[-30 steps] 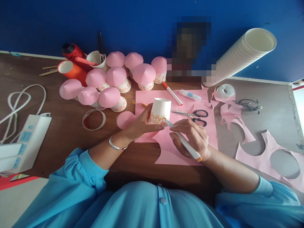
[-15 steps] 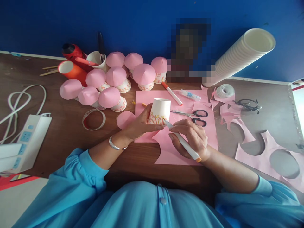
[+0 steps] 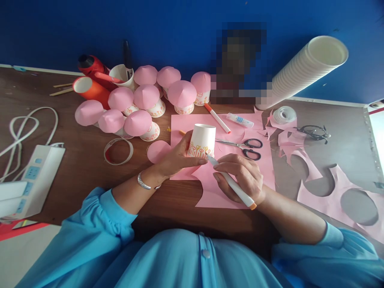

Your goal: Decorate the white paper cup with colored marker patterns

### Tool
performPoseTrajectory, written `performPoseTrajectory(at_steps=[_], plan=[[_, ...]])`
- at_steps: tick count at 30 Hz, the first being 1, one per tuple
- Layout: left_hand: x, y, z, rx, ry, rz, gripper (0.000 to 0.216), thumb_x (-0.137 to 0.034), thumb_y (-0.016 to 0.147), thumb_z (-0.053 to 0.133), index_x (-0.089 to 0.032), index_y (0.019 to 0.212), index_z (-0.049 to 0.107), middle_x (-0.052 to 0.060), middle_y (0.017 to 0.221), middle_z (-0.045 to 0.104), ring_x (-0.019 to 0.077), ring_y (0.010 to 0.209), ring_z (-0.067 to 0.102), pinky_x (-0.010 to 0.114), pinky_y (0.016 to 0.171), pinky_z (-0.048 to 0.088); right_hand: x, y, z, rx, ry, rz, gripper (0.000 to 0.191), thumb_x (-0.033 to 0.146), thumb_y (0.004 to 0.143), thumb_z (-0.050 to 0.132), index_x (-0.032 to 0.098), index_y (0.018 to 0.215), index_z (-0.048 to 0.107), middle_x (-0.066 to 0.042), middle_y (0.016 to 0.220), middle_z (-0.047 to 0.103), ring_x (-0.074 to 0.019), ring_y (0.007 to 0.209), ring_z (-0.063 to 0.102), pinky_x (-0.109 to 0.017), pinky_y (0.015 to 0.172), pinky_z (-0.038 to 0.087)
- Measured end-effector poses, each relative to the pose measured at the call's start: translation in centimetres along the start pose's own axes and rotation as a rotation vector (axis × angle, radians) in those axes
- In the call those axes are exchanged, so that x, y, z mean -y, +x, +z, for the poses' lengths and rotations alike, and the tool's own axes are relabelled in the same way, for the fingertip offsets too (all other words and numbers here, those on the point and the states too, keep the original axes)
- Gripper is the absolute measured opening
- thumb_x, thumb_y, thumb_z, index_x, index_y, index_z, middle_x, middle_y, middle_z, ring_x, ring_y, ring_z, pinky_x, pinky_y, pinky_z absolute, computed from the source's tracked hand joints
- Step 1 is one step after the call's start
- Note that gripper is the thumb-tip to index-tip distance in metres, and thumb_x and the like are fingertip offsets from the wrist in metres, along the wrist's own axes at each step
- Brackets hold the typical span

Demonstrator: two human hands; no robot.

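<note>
My left hand [image 3: 180, 157] is closed round a white paper cup [image 3: 204, 135], which stands upside down in its grip. Orange and yellow flowers and stems are drawn round the cup's lower band. In my right hand [image 3: 241, 176] is a white marker [image 3: 232, 184] with an orange end, held like a pen. Its tip is at the drawn band on the cup; whether it touches I cannot tell. Beneath both hands lies a pink paper sheet [image 3: 220, 196]. Scissors [image 3: 252, 149] with black handles rest on that sheet, just behind my right hand.
Several cups with pink cone tops [image 3: 181, 95] stand at the back left. A capped marker [image 3: 217, 119] and a glue bottle [image 3: 240, 120] lie behind the scissors. A tall cup stack [image 3: 300, 74], a tape roll [image 3: 284, 115], glasses [image 3: 313, 132] and paper scraps [image 3: 337, 188] are right; a power strip [image 3: 40, 172] is left.
My right hand and the marker have shifted very slightly downward, with the tip a little lower on the cup. My left hand and the cup look the same.
</note>
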State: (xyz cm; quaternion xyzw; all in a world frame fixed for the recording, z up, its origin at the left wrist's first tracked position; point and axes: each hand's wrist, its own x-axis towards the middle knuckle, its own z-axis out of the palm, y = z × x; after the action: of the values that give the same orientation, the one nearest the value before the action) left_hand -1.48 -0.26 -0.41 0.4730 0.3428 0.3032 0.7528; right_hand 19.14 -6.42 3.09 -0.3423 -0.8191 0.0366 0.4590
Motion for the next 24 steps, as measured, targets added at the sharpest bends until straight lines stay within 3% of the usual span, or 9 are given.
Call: performPoseTrajectory(at_steps=[24], plan=[[-0.13,-0.27,-0.07,-0.009,0.032,-0.034,0.074,-0.035,0.072,0.092,-0.029,0.135,0.054,0.005,0.125,0.06,0.0299,0.124,0.058,0.046,0.102,0.05,-0.15,0.1,-0.05,0.015,-0.009,-0.002,0.017,0.011,0.093,0.063,0.018,0.109,0.059,-0.003,0.079,0.07,-0.0166,0.068,0.07,-0.028,0.058,0.061]])
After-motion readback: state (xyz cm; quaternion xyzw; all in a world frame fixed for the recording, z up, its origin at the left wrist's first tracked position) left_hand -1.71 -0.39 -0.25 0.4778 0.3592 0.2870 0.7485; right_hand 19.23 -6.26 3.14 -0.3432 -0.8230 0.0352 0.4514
